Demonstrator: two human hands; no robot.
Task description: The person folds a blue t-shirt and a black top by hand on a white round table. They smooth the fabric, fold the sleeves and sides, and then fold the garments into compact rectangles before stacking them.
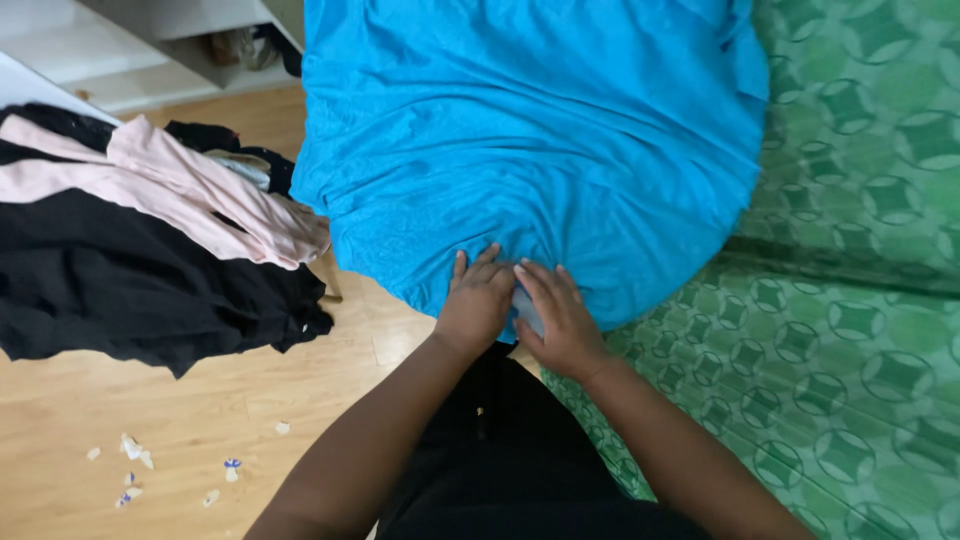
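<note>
Pile of black and pink clothes [130, 250] at far left, paper scraps [135, 470] on wood floor [200, 420] below. My left hand [475, 300] and right hand [560, 320] pinch near hem of blue shirt [530, 130], fingers curled on fabric, shirt spread over near left edge of green patterned bedcover [850, 330].

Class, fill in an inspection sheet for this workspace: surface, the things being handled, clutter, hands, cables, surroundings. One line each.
Surface: green patterned cover, partly under the cloth.
Things handled: blue cloth, spread out and creased, its near edge gathered under both hands.
Clutter: pile of black and pink clothes to the left; small paper scraps on the wooden floor.
Hands: left hand and right hand side by side, pressing on the cloth's edge.
Cables: nothing seen.
Surroundings: pale shelf unit at top left.
</note>
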